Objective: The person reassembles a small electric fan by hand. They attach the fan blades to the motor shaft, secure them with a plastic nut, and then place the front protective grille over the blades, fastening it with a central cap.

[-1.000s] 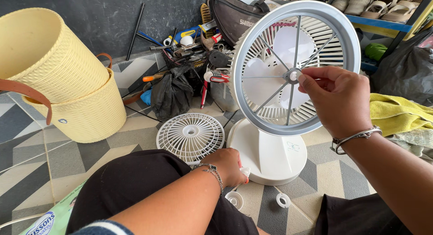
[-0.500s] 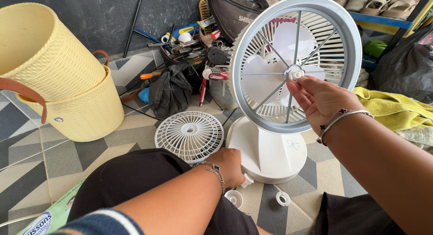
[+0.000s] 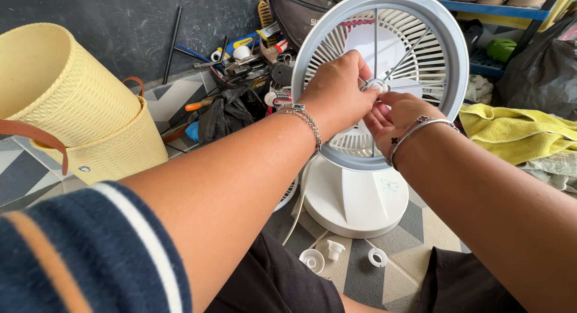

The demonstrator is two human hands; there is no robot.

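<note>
A white table fan (image 3: 354,199) stands on the tiled floor in front of me, its grey ring (image 3: 448,36) facing me with the front grille off. My left hand (image 3: 336,90) reaches across and pinches the small white hub cap (image 3: 377,84) at the ring's centre. My right hand (image 3: 393,117) sits just below and right of the hub, fingers touching it from underneath. White blades show behind the spokes. Three small white plastic parts (image 3: 333,250) lie on the floor by the base. My left arm hides most of the loose front grille (image 3: 290,193).
Two stacked pale yellow woven baskets (image 3: 72,120) stand at the left. A heap of tools and a black bag (image 3: 234,78) lies against the dark wall. A yellow cloth (image 3: 517,135) is at the right, under a blue shoe shelf (image 3: 499,9).
My left hand has let go of a small white part by the fan base and risen to the hub. My right hand has dropped slightly below the hub. The view shifted.
</note>
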